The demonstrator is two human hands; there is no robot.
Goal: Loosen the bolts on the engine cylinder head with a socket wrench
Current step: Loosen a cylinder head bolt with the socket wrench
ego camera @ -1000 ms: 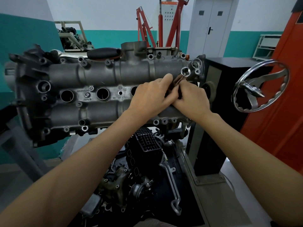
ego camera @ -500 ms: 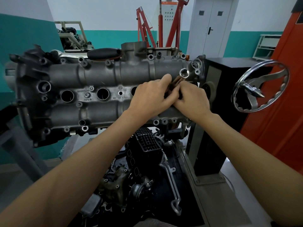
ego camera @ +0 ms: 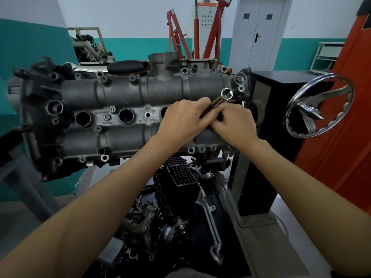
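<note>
The grey cast-metal engine cylinder head (ego camera: 128, 103) stood on its side on a stand, with its long cover facing the person. Both hands met near its right end. The left hand (ego camera: 180, 119) had its fingers curled around the brown, rusty shaft of the socket wrench (ego camera: 215, 104), and the right hand (ego camera: 233, 125) gripped the same shaft just below, touching the left one. The shiny open socket end (ego camera: 226, 93) pointed up and to the right, towards the camera, so it did not sit on any bolt. Whether the other end of the tool was on a bolt I could not tell, because the hands hid it.

In my judgement the step in hand was to seat the tool before turning. To do it well, the person should push the socket fully and straight onto the bolt head, so it does not slip and round the corners. One hand should press the tool near the bolt while the other pulls at the far end of the shaft for more force. A slow, steady pull is better than a jerk, since the round chrome handwheel (ego camera: 319, 105) of the stand was near the right side and knuckles could strike it. Small bolts (ego camera: 107, 117) were visible along the cover.
</note>
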